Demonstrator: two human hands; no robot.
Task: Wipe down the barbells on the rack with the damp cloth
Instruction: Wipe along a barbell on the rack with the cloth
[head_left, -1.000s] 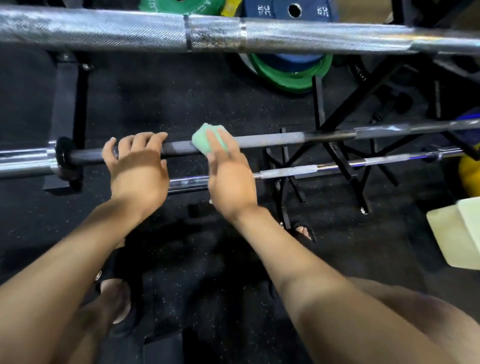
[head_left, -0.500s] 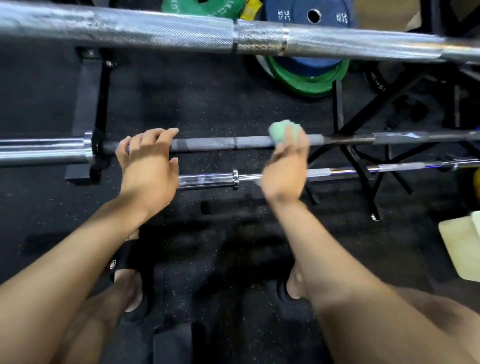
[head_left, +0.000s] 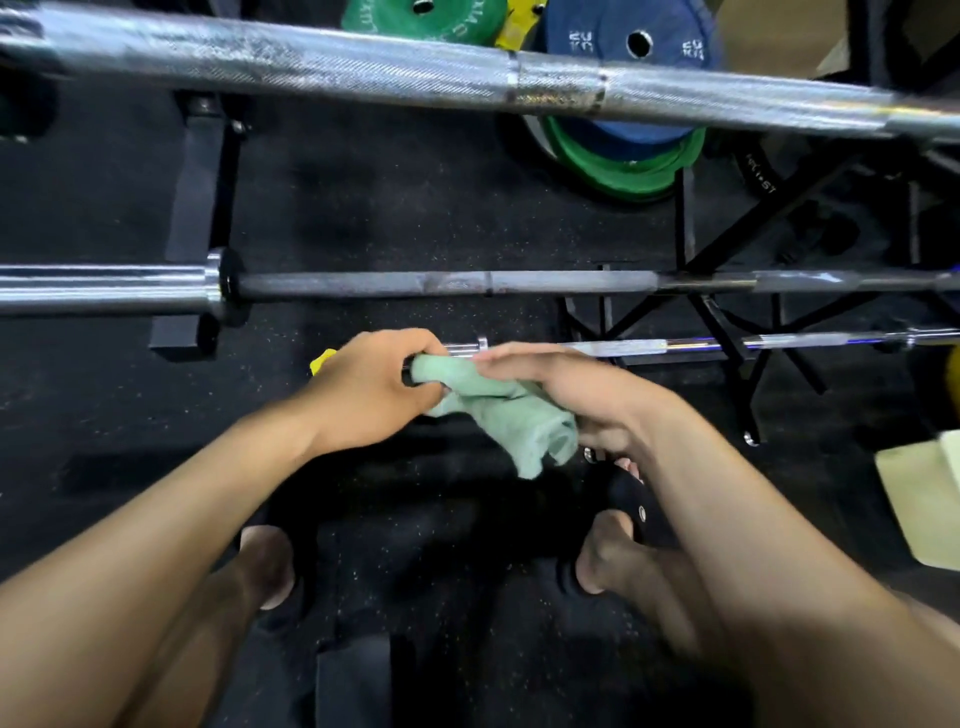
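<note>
Three barbells lie across the rack: a thick silver top barbell (head_left: 415, 73), a dark middle barbell (head_left: 545, 283) and a thin chrome lower barbell (head_left: 691, 344). A pale green cloth (head_left: 511, 410) hangs between my hands, in front of the lower barbell. My left hand (head_left: 371, 387) pinches one end of the cloth at the left. My right hand (head_left: 576, 387) holds the other part, fingers stretched over its top and the bunched end hanging below the palm. Both hands are off the middle barbell.
Green (head_left: 623, 161) and blue (head_left: 628, 47) weight plates stand behind the top barbell. Black rack posts (head_left: 200, 208) and crossed struts (head_left: 727, 312) stand on the dark rubber floor. A pale box (head_left: 924, 499) sits at the right edge. My feet are below my hands.
Both hands left the middle barbell and came down and together in front of the lower barbell. The cloth, earlier bunched on the bar under my right hand, is now held between both hands.
</note>
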